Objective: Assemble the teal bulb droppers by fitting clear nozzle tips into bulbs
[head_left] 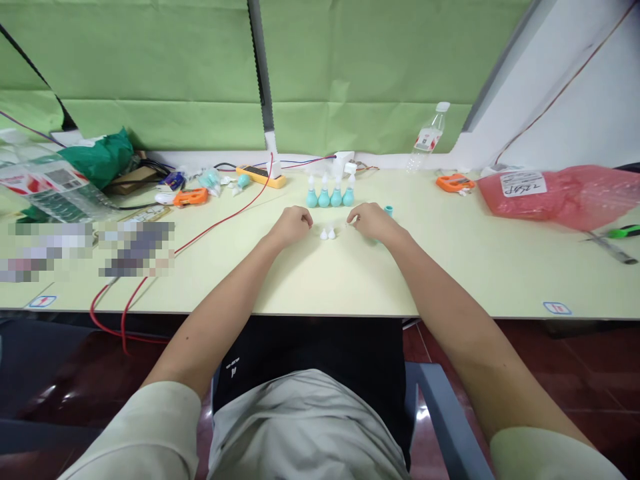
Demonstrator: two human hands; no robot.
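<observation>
1. Centrally, two small white caps (pixel 327 233) lie side by side on the table (pixel 350 280); all places below are given relative to this pair.
2. Left hand (pixel 293 225): rests on the table just to the left of the caps, fingers curled into a loose fist, apart from the caps and with nothing visible in its grip.
3. Right hand (pixel 369 221): rests just to the right of the caps, fingers curled with the tips drawn together toward the caps; whether the tips pinch a small piece cannot be told.
4. Both hands lie at about the same distance, the caps between them; the caps are too small to show a long axis.
5. Row of four teal bulbs (pixel 330 197) with white tips: stands upright just beyond the caps.
6. A further teal piece (pixel 389 211): beyond and to the right of the caps, just behind the right hand.
</observation>
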